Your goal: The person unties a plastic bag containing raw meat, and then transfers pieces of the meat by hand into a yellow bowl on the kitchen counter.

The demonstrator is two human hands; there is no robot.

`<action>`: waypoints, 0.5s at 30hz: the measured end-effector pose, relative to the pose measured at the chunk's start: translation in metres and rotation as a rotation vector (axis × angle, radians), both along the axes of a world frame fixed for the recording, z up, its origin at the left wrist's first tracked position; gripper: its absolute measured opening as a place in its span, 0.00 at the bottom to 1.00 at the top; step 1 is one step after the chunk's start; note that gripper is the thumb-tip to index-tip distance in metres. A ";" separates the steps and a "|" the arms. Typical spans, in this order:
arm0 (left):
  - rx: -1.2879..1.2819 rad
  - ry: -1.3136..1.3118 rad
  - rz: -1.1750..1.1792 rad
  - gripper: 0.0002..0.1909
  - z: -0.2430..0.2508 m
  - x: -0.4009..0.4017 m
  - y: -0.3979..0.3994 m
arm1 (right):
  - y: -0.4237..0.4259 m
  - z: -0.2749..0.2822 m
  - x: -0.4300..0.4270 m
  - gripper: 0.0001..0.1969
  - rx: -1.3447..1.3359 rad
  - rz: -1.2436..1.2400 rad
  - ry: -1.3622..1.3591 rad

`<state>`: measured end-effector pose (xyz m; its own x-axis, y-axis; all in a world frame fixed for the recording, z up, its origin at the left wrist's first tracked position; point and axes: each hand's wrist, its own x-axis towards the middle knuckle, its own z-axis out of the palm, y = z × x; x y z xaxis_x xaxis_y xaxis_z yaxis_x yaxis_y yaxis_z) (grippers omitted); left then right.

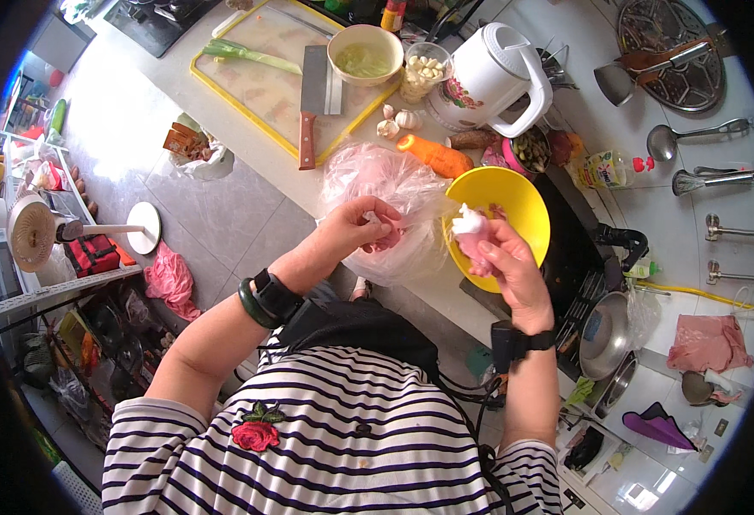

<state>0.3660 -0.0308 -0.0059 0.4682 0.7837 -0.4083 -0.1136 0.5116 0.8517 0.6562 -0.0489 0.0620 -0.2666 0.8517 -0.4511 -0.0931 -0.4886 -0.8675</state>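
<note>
My right hand [512, 261] grips a piece of raw pink meat [471, 241] with a white knobbly end, perhaps a bone joint or fat. It is over the yellow bowl [528, 199], where a little more meat [496, 211] shows. My left hand [374, 222] pinches a smaller scrap of pink meat [386, 239], partly hidden by the fingers. Below and beyond that hand, a clear plastic bag [377, 170] with pinkish contents lies crumpled at the counter's edge.
A cleaver [316, 96] and a leek stalk [251, 55] lie on a yellow-rimmed cutting board [255, 122]. Nearby are a cream bowl [383, 40], a cup of peeled garlic [423, 74], garlic bulbs [408, 119], a carrot [435, 156] and a white electric kettle [473, 71]. A floor fan [33, 232] stands left.
</note>
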 end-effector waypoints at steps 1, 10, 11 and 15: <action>-0.002 0.002 0.003 0.10 0.001 -0.001 -0.001 | 0.000 -0.001 0.009 0.17 0.004 -0.017 -0.005; -0.271 -0.390 0.040 0.16 0.016 0.003 -0.004 | 0.003 -0.015 0.041 0.14 0.430 0.090 -1.312; -0.204 -0.305 0.020 0.16 0.020 0.006 -0.006 | 0.006 -0.016 0.033 0.14 0.493 0.065 -1.035; -0.060 -0.214 -0.006 0.18 0.014 0.010 -0.008 | 0.004 -0.001 -0.048 0.15 0.445 0.254 -0.432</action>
<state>0.3762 -0.0388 0.0080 0.5538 0.7577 -0.3452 -0.2848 0.5619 0.7766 0.6084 -0.0452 0.0608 -0.3581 0.9157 -0.1822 0.3784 -0.0361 -0.9249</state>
